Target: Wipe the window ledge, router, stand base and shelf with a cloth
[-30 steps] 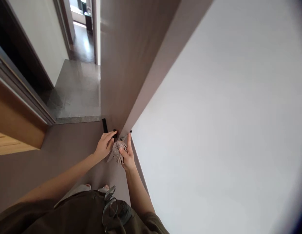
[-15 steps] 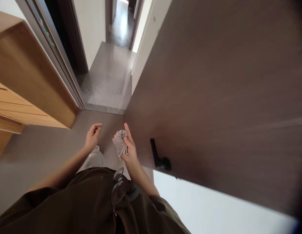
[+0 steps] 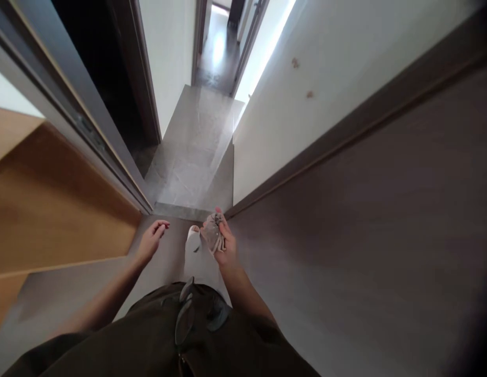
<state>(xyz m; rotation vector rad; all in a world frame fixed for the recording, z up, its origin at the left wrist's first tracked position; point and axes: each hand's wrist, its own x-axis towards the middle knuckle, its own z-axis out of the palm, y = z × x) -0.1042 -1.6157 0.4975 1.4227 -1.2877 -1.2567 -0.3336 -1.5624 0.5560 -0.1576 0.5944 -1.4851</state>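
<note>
Head view, looking steeply down along a narrow hallway. In the right hand (image 3: 227,246), a crumpled grey-beige cloth (image 3: 212,233), bunched against the palm with the fingers (image 3: 223,222) curled around it. Its long axis slanting from the fingertips down toward the wrist, a loose folded end at the lower side. Left hand (image 3: 151,242) empty and well apart from the cloth, fingers half curled, touching nothing visible. Between the two hands and lower in view, a pale slipper (image 3: 193,243). The right hand clamped on the cloth, the left off to the side across that gap.

Just ahead of both hands, a grey stone threshold strip (image 3: 176,211), then a polished grey stone floor (image 3: 192,157). On the left, a honey-toned wooden cabinet (image 3: 58,199) and a dark doorway (image 3: 94,68). On the right, a dark wood-grain panel (image 3: 345,262) and a cream wall (image 3: 318,125). Wire-framed glasses (image 3: 184,317) hanging against a dark olive shirt (image 3: 110,327).
</note>
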